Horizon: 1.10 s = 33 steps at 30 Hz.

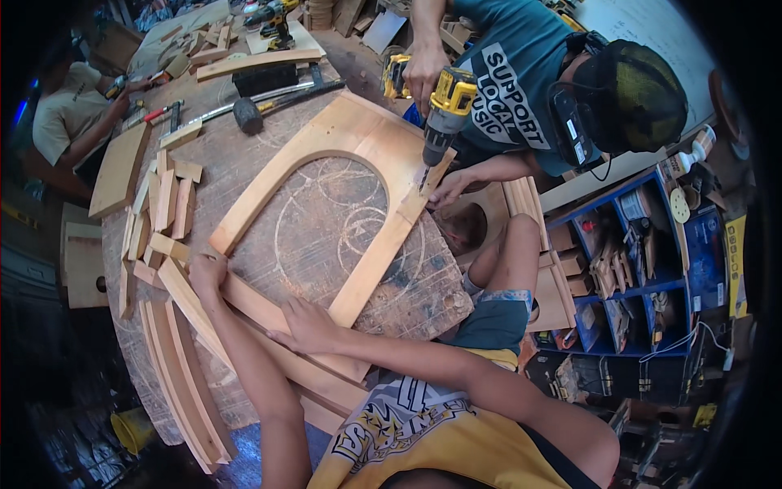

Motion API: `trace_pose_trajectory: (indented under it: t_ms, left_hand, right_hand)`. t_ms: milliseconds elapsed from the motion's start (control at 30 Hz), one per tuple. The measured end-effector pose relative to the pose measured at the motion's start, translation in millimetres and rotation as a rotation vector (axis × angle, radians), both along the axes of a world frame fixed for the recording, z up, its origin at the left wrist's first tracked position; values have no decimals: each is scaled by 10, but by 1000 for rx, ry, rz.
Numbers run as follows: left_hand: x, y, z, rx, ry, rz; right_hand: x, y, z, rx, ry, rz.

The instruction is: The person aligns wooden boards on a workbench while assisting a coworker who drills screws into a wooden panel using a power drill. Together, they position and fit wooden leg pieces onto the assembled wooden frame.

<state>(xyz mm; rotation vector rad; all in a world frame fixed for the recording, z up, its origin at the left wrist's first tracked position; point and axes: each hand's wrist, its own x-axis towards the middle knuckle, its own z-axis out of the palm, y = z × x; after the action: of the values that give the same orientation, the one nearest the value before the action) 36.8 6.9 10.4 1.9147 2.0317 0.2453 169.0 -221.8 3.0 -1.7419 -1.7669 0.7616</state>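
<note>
Head view: the left hand (208, 272) is gripping a curved wooden rail (254, 301) beneath it on the desk (326, 220), the right hand (308, 325) lying across it, thumb and fingers apart, as a co-worker (529, 65) is holding a cordless drill (448, 107) over the U-shaped frame (350, 122) just beyond.

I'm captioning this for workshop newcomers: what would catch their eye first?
Probably the yellow drill near the top, held by a co-worker over the wooden frame. The frame, with its arched opening, spans the table's middle. Below it, the person's left hand and right hand rest on wood.
</note>
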Motion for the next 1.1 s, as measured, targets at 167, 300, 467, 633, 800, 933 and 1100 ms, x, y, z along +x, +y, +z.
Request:
trace_pose_trajectory:
  t_ms: [167,300,467,633,800,933,1100]
  left_hand:
    - [-140,32,-47,-23,-29,-17]
    - [-161,40,-74,7,-40,-9]
    - [-153,87,-58,-43,-28,-10]
    - [-150,105,-50,-69,-34,-10]
    - [-121,58,-31,-22,-69,-3]
    - [-145,57,-27,-15,-75,-29]
    - [-96,33,22,8,-52,-25]
  right_hand:
    - [-64,-3,-4,20,-8,19]
    - [-72,15,36,12,4,29]
    - [-81,42,22,-5,-20,32]
    - [-69,43,18,7,-47,45]
    - [-59,54,11,23,-78,48]
    - [-69,43,32,11,-65,47]
    - [-67,55,-15,13,-79,33]
